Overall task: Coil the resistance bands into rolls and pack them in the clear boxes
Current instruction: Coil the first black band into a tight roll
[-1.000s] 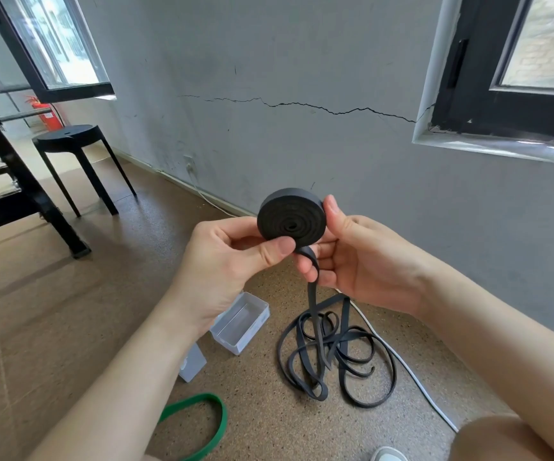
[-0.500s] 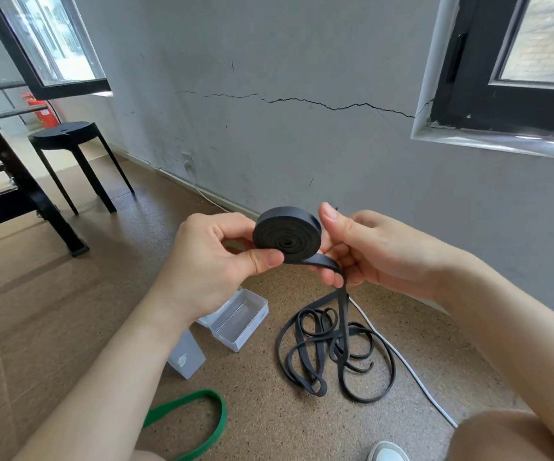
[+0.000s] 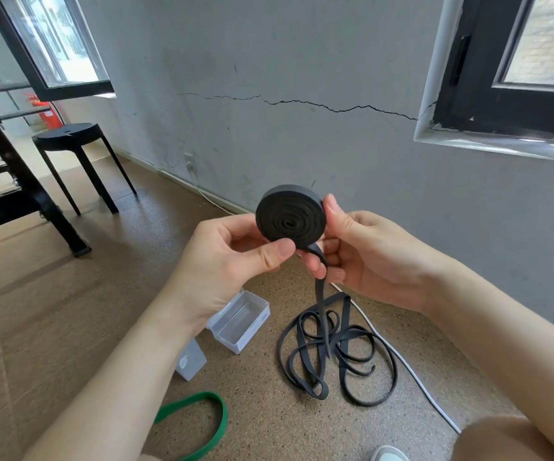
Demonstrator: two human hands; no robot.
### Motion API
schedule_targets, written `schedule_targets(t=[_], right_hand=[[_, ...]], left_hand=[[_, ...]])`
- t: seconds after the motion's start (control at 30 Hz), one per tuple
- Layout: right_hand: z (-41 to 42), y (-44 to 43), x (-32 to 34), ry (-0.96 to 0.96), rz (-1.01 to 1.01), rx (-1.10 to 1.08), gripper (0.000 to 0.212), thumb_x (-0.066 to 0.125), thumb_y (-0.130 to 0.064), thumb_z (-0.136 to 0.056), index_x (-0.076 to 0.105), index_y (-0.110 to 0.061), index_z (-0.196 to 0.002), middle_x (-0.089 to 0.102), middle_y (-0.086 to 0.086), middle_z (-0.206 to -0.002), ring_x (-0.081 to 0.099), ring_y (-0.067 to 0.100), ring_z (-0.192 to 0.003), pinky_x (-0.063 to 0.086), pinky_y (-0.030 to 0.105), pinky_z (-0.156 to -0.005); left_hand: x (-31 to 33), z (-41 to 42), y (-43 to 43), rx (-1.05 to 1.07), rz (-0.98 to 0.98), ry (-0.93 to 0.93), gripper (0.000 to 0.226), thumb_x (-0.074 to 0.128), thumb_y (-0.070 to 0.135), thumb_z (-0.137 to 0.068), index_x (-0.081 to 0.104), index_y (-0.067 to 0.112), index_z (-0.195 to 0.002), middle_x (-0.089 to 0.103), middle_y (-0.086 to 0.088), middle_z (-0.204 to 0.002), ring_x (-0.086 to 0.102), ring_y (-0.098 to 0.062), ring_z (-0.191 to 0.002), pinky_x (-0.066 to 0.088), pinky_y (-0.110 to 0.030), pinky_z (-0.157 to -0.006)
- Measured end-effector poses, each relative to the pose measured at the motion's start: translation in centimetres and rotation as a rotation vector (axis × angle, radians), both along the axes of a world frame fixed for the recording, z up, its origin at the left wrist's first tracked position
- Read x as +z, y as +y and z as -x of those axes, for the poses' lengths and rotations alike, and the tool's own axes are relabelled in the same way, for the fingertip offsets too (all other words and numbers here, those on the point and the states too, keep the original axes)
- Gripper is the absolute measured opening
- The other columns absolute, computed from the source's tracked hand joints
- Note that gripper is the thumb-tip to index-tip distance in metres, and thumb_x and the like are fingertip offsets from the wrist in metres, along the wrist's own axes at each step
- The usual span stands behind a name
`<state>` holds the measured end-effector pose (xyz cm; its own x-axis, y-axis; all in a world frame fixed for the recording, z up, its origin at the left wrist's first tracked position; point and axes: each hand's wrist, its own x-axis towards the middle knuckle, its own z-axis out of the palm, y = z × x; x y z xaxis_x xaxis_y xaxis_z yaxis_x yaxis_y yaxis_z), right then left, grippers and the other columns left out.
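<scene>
Head view, left to right: black stool (image 3: 69,136) stood at far left; green band (image 3: 202,424) lay on the floor (image 3: 69,311); left hand (image 3: 222,261) pinched the black roll (image 3: 290,221), thumb on its face, held in mid-air; clear box (image 3: 240,322) sat open on the floor beneath; right hand (image 3: 368,257) gripped the roll's rim and hanging tail; loose black band (image 3: 335,361) lay tangled below, white cable (image 3: 412,371) just beside it.

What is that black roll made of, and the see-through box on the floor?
The black coiled band roll looks like matte rubber: dull, without shine, its loose tail drooping limply. The clear rectangular box is probably hard plastic: see-through walls, straight glossy edges.
</scene>
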<state>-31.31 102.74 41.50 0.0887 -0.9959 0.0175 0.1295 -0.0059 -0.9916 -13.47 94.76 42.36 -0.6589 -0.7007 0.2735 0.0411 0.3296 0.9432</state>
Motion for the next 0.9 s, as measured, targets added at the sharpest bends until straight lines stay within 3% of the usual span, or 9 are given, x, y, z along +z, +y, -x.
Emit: schedule_targets(t=[0.13,0.3,0.37,0.47,0.63,0.73,0.9], right_hand=[[-0.3,-0.3,-0.2,-0.128,0.014,0.079,0.073,0.069,-0.067,-0.066,0.060,-0.004,-0.102,0.062,0.005,-0.070,0.054,0.014,-0.064,0.041,0.018,-0.054],[-0.3,-0.1,-0.3,-0.153,0.015,0.131,0.073,0.069,-0.067,-0.066,0.063,-0.004,-0.103,0.064,0.004,-0.076,0.058,0.013,-0.070,0.044,0.017,-0.059],[-0.4,-0.1,-0.2,-0.089,-0.016,0.142,0.073,0.063,-0.071,-0.069,0.064,-0.006,-0.103,0.064,0.005,-0.078,0.058,0.013,-0.070,0.043,0.019,-0.059],[-0.4,0.0,0.2,0.165,-0.074,0.072,0.084,0.044,-0.079,-0.067,0.063,-0.005,-0.102,0.061,0.006,-0.073,0.053,0.015,-0.064,0.034,0.025,-0.056],[-0.3,0.4,0.6,0.376,-0.050,-0.047,0.076,0.041,-0.082,-0.072,0.065,-0.011,-0.082,0.062,0.006,-0.068,0.052,0.016,-0.063,0.035,0.025,-0.056],[-0.2,0.6,0.7,0.434,-0.032,-0.070,0.072,0.042,-0.081,-0.071,0.065,-0.013,-0.076,0.061,0.009,-0.070,0.051,0.017,-0.066,0.034,0.026,-0.057],[-0.4,0.5,0.4,0.373,-0.029,-0.078,0.058,0.050,-0.062,-0.077,0.063,-0.007,-0.089,0.059,0.006,-0.069,0.049,0.013,-0.064,0.032,0.025,-0.058]], left_hand=[[-0.1,0.5,0.4,0.003,-0.034,0.103,0.023,0.079,0.025,-0.066,0.077,0.018,-0.088,0.075,-0.004,-0.088,0.068,-0.014,-0.085,0.055,-0.031,-0.079],[0.0,0.3,0.2,0.026,0.004,0.108,0.021,0.078,0.024,-0.068,0.076,0.015,-0.086,0.074,-0.012,-0.085,0.065,-0.018,-0.078,0.055,-0.031,-0.073],[0.2,0.1,0.1,0.044,0.054,0.099,0.016,0.077,0.023,-0.067,0.077,0.018,-0.082,0.074,-0.008,-0.078,0.065,-0.015,-0.072,0.054,-0.027,-0.067],[0.4,-0.5,-0.2,0.096,0.148,0.019,0.014,0.077,0.030,-0.064,0.077,0.029,-0.078,0.075,0.001,-0.075,0.066,-0.009,-0.068,0.055,-0.023,-0.065],[0.6,-0.8,0.0,0.187,0.330,-0.151,0.021,0.073,0.037,-0.062,0.072,0.033,-0.082,0.073,0.016,-0.075,0.068,-0.005,-0.069,0.053,-0.017,-0.066],[0.6,-1.0,-0.4,0.220,0.403,-0.194,0.017,0.080,0.026,-0.067,0.072,0.036,-0.079,0.072,0.018,-0.073,0.065,-0.002,-0.065,0.046,-0.010,-0.061],[0.4,-0.9,-0.5,0.237,0.550,-0.289,0.022,0.081,0.016,-0.072,0.070,0.035,-0.075,0.063,0.024,-0.066,0.056,0.001,-0.061,0.037,-0.005,-0.057]])
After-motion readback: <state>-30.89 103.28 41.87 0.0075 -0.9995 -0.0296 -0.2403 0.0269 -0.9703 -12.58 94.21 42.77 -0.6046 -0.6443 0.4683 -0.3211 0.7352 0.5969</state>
